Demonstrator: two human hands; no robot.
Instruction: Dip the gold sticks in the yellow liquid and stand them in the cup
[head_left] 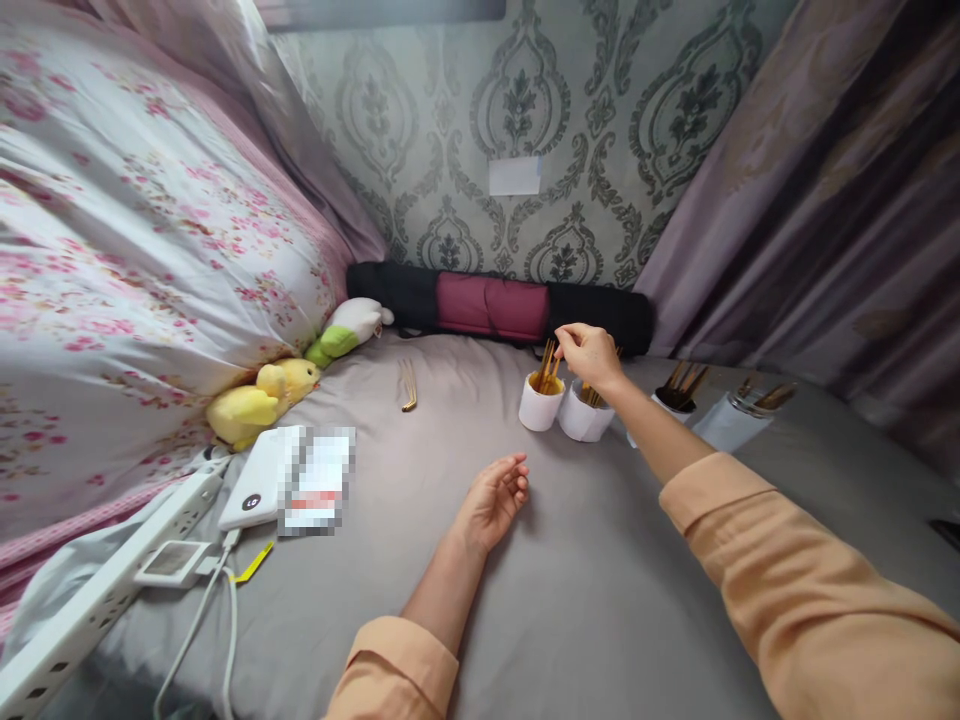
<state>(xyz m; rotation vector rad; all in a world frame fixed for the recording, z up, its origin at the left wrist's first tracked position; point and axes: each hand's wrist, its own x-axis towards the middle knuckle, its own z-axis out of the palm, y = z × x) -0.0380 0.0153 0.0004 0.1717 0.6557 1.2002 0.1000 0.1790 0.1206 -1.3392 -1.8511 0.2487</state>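
Observation:
My right hand (589, 352) is over two white cups, its thumb and fingertips pinched on the top of a slim gold utensil. That utensil stands in the left white cup (540, 408) among several other gold ones; their exact kind is too small to tell. Partly under my wrist is the second white cup (585, 420), which also holds slim gold pieces. My left hand (495, 498) rests on the grey sheet (570, 590) in front of the cups, fingers loosely curled, with nothing in it. Left of the cups, a few slim gold utensils (409, 387) lie on the sheet.
Two more holders with utensils, a dark-mouthed cup (675, 398) and a white-wrapped container (733, 422), stand right of my forearm. A black and maroon roll (491, 305) lies along the wall. Plush toys (262, 400), a white power bank (262, 478) and a power strip (112, 590) are left.

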